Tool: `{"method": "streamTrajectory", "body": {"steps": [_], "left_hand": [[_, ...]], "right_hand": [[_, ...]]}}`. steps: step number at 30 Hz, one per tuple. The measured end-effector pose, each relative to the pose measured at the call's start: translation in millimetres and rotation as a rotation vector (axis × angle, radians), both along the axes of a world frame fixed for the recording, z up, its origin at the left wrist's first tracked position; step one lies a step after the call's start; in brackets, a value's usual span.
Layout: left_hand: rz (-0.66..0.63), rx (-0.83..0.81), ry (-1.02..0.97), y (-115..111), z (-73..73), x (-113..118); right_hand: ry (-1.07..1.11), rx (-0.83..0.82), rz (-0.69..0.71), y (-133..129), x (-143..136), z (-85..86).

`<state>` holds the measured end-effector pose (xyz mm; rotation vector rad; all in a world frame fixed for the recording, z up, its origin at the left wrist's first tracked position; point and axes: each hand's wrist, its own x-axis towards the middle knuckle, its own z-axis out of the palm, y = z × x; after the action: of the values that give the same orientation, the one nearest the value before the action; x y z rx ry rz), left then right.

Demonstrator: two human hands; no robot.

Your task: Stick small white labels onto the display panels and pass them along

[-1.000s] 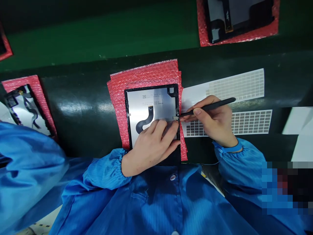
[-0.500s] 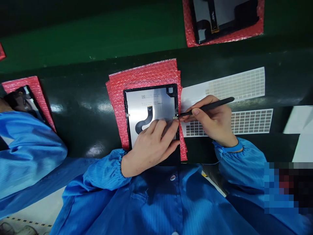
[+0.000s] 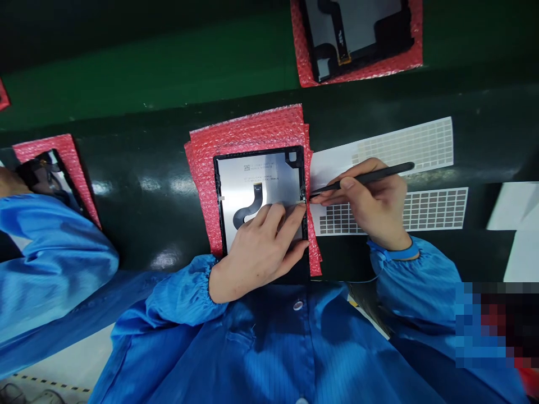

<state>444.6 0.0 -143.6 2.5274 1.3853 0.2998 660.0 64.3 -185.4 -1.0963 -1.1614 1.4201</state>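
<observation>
A tablet display panel (image 3: 280, 174) lies back side up, with a black frame and a curved black flex cable (image 3: 248, 213). My left hand (image 3: 263, 244) rests across its lower part, fingers stretched out and the index fingertip at the right edge. My right hand (image 3: 374, 196) is closed on slim black tweezers (image 3: 374, 175). Their tip sits at or just beside the panel's right edge, close to my left index fingertip. Whether the tip grips anything is too small to tell. Pink bubble-wrap sheets (image 3: 248, 129) lie under the panel.
Right of the panel are two label sheets, a pale one (image 3: 404, 146) and a grey-celled one (image 3: 435, 210). Another panel (image 3: 362, 28) on pink wrap lies on the green belt (image 3: 210, 62). At left, a co-worker's hand (image 3: 12, 182) touches a panel (image 3: 54, 174).
The tweezers and my right hand have shifted slightly right. The pale piece under my left index fingertip shows less now. The far panel on the belt has moved left.
</observation>
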Motion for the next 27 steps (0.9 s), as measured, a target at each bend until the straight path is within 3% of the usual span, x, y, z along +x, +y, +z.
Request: {"method": "streamTrajectory", "body": {"steps": [4,6,8,10,11,14,17,21,27], "left_hand": [[0.070,-0.059,-0.180,-5,9.3,-13],[0.279,-0.037,-0.266,-9,14.7,-33],[0.588,-0.021,-0.249,-12,15.9,-59],[0.798,-0.116,-0.225,-15,11.2,-85],[0.821,-0.212,-0.259,-17,7.0,-96],[0.711,-0.421,-0.444,-21,-7.4,-110],[0.716,-0.313,-0.528,-23,-13.2,-104],[0.776,-0.167,-0.653,-20,-7.4,-94],[0.696,-0.404,-1.078,-4,-11.3,-93]], "right_hand": [[0.010,0.021,-0.121,3,6,-1.6],[0.001,0.016,-0.160,5,10,-3.5],[-0.004,0.019,-0.189,8,14,-4.9],[0.000,0.038,-0.227,10,16,-5.1],[0.001,0.042,-0.244,11,16,-4.7],[0.000,0.038,-0.269,14,15,-3.1],[0.009,0.025,-0.257,16,15,-3.3],[0.002,0.006,-0.265,18,18,-6.7],[-0.003,-0.014,-0.266,21,23,-8.9]]}}
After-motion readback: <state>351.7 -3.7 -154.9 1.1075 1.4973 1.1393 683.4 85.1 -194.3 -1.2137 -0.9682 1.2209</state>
